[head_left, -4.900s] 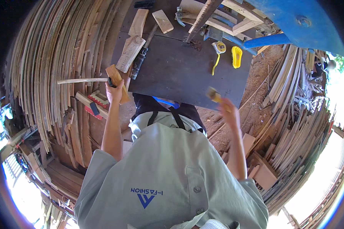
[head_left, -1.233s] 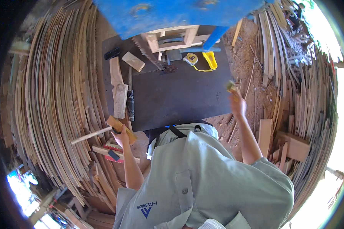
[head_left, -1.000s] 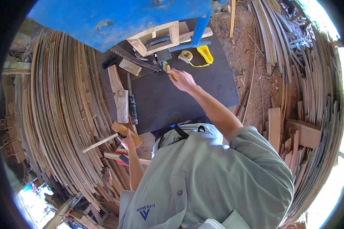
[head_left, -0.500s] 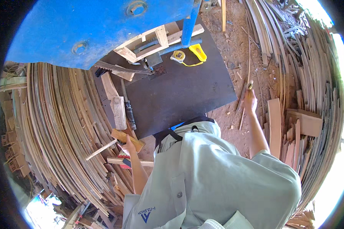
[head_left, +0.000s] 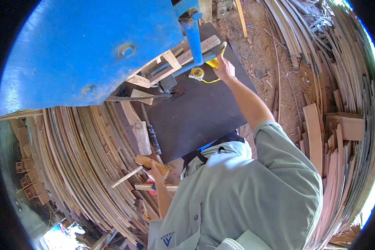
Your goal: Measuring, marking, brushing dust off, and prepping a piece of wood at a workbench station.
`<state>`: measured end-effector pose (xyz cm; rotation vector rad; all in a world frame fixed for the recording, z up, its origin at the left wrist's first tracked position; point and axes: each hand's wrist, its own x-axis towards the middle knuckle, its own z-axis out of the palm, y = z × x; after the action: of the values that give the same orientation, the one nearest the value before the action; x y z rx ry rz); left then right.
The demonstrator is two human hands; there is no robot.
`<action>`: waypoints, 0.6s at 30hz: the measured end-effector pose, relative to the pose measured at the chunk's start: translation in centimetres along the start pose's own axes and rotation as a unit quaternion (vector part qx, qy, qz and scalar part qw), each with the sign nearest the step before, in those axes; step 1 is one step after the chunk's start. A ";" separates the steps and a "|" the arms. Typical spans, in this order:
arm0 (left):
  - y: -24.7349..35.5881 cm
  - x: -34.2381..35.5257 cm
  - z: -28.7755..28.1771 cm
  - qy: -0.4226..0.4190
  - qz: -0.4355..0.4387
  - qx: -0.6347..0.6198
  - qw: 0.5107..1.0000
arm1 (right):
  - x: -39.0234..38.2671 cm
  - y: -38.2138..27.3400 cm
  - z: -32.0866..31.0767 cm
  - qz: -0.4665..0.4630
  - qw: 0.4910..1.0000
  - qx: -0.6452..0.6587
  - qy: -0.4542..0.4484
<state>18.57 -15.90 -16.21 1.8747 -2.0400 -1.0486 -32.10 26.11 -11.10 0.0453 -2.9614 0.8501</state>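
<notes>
My right hand reaches to the far right corner of the dark board. Its fingers are closed round a short yellowish stick-like thing, whose kind I cannot make out. That hand overlaps the wide yellow end of a tape measure's blade; whether it touches it I cannot tell. Just left of it lies the tape measure, its blade curving out. At the lower left my left hand grips a wooden block, its fingers partly hidden. A thin pale stick juts from beside the block.
A large blue metal machine panel with a post overhangs the board. A saw blade and a wooden frame are near it. Long wood strips are stacked left, more right. Wood scraps litter the earth floor.
My right hand has swung from beside the board's right edge up and left, over the tape blade. My left hand keeps the wooden block. The whole view has shifted slightly.
</notes>
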 end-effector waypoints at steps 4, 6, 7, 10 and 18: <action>-0.8 -0.3 -1.1 0.040 0.025 -0.012 0.999 | 1.9 -2.0 -1.2 -0.062 0.996 0.023 0.053; -1.9 -0.3 -1.7 0.057 0.038 -0.006 0.998 | 3.5 -3.6 -1.2 -0.081 0.994 0.040 0.058; 0.0 -1.1 -1.3 0.031 0.010 -0.023 0.999 | 5.0 -2.7 -1.2 -0.104 0.993 0.016 0.047; -0.1 -1.2 -1.1 0.002 0.077 -0.095 0.992 | 9.0 -4.5 1.2 -0.078 0.996 0.031 -0.022; -1.6 0.4 -0.7 0.000 0.032 -0.066 0.997 | 6.5 -8.0 1.1 -0.296 0.939 0.057 0.167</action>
<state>20.21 -16.42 -16.79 1.7322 -1.9660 -1.1376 -38.24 18.69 -7.34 0.6844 -2.3634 0.8273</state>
